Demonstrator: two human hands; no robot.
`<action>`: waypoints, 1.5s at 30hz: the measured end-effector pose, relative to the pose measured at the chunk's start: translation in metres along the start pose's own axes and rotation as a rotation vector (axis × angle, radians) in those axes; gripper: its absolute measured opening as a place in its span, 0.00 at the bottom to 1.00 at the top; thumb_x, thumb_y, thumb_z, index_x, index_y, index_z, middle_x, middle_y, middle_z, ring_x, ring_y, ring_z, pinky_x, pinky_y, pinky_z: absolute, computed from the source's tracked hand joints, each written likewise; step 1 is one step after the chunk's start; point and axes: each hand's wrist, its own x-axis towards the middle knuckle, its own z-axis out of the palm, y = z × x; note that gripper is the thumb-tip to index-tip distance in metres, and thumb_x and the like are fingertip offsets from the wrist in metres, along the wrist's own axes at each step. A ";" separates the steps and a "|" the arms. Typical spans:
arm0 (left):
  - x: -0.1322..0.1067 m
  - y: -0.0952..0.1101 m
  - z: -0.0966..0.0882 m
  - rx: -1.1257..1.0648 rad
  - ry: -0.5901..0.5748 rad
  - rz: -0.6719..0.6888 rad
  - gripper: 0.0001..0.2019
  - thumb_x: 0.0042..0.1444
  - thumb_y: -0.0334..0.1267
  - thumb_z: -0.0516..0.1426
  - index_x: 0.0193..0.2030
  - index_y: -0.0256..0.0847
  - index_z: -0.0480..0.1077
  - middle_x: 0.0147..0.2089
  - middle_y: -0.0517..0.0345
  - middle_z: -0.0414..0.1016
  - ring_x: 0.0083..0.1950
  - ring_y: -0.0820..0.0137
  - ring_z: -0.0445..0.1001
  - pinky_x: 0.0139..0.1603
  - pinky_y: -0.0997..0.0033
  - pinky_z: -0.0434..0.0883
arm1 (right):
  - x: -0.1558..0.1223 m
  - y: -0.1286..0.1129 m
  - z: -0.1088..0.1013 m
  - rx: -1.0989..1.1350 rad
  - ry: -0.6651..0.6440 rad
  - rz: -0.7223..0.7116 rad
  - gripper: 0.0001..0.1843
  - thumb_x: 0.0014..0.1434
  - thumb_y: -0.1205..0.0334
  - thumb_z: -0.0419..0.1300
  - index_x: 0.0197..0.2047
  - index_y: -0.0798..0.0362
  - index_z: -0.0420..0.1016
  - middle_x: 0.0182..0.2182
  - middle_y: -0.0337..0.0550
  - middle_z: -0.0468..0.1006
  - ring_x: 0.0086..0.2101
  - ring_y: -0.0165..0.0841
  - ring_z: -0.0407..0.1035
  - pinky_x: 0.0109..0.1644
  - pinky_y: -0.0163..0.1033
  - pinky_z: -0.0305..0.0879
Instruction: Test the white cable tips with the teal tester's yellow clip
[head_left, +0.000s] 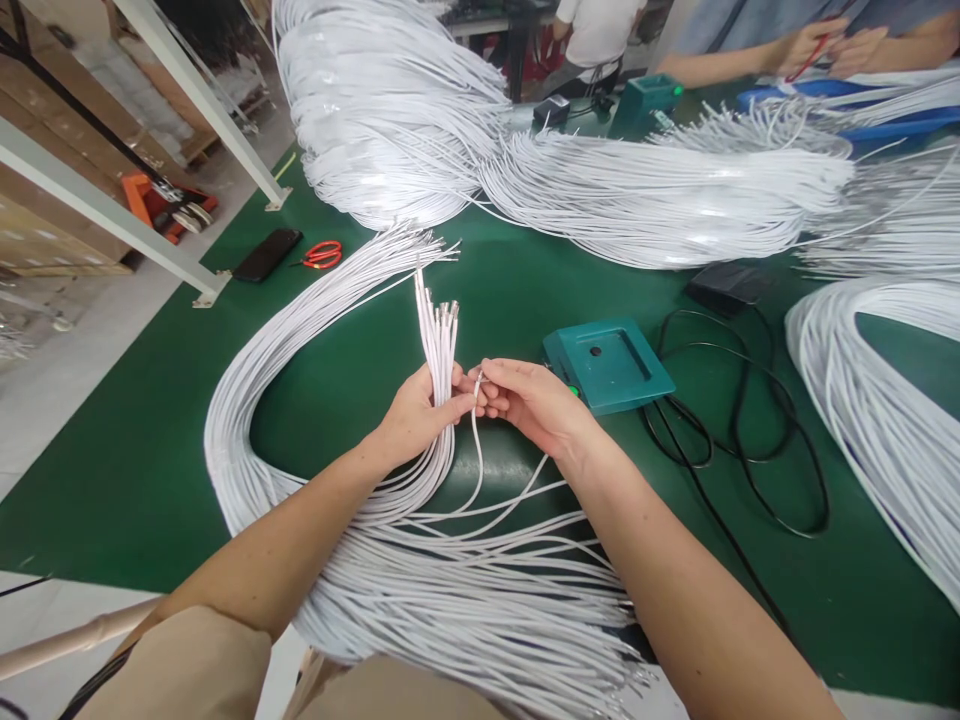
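Observation:
My left hand [421, 408] is closed around a small bunch of white cables [441, 350], their metal-tipped ends pointing up. Just to its right, my right hand [525, 400] pinches the tip of a single white cable [478, 400] between thumb and finger, and my left thumb lies against that same cable. From both hands the cables curve down into a large loose bundle [450, 590] across the table's front edge. Another part of the bundle [232, 410] arcs round on the left, its ends lying beyond my hands.
A teal device [611, 365] with a green light sits right of my hands, beside black cords [739, 430]. Red-handled scissors [322, 255] and a black phone [268, 254] lie left. Thick cable bundles [667, 195] fill the back and right [877, 400]. A co-worker's hands [832, 50] hold a red tool.

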 end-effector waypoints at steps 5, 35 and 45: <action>0.002 -0.006 0.000 -0.172 -0.038 0.031 0.20 0.50 0.40 0.65 0.47 0.41 0.64 0.35 0.61 0.73 0.34 0.73 0.75 0.30 0.75 0.68 | -0.001 0.000 0.003 -0.125 0.103 -0.084 0.15 0.49 0.51 0.66 0.28 0.56 0.76 0.23 0.36 0.72 0.24 0.24 0.64 0.32 0.34 0.60; 0.016 -0.016 -0.004 0.064 -0.032 -0.078 0.21 0.51 0.37 0.63 0.52 0.35 0.69 0.36 0.54 0.77 0.36 0.67 0.79 0.30 0.75 0.71 | -0.001 -0.009 -0.027 -2.046 0.247 -0.564 0.10 0.56 0.74 0.52 0.36 0.55 0.73 0.31 0.45 0.79 0.40 0.39 0.67 0.64 0.51 0.43; 0.019 -0.018 -0.001 0.187 0.017 -0.104 0.22 0.49 0.37 0.63 0.51 0.33 0.70 0.33 0.54 0.79 0.32 0.69 0.78 0.33 0.72 0.74 | 0.003 -0.007 -0.024 -2.061 0.301 -0.584 0.12 0.56 0.74 0.51 0.32 0.54 0.74 0.25 0.45 0.76 0.36 0.39 0.63 0.62 0.51 0.48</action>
